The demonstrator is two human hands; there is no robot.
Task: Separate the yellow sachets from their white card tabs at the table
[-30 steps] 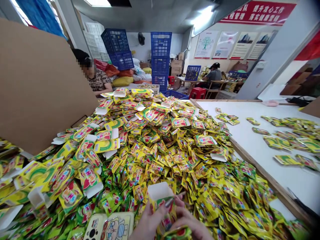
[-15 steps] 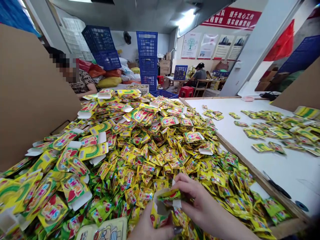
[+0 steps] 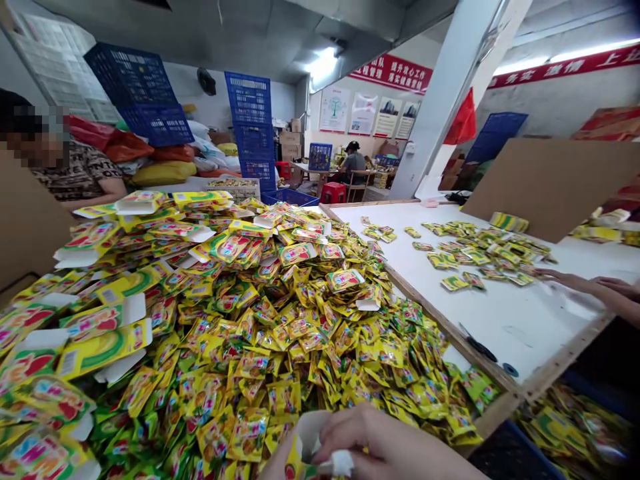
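A: Far wall?
B: Red banner (image 3: 391, 73) over posters (image 3: 363, 113); seated worker (image 3: 354, 163) at a table, red stool (image 3: 333, 193) beside.
A: Nearer?
B: Stacked blue plastic crates (image 3: 250, 127); cardboard sheet (image 3: 550, 187) tilted at the white table's (image 3: 500, 340) far edge.

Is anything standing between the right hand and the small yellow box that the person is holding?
Nothing visible does. The right hand lies directly against the small yellow box, with no other object between them. The left hand is at the box's other side, and the bottom edge of the picture cuts off both hands.
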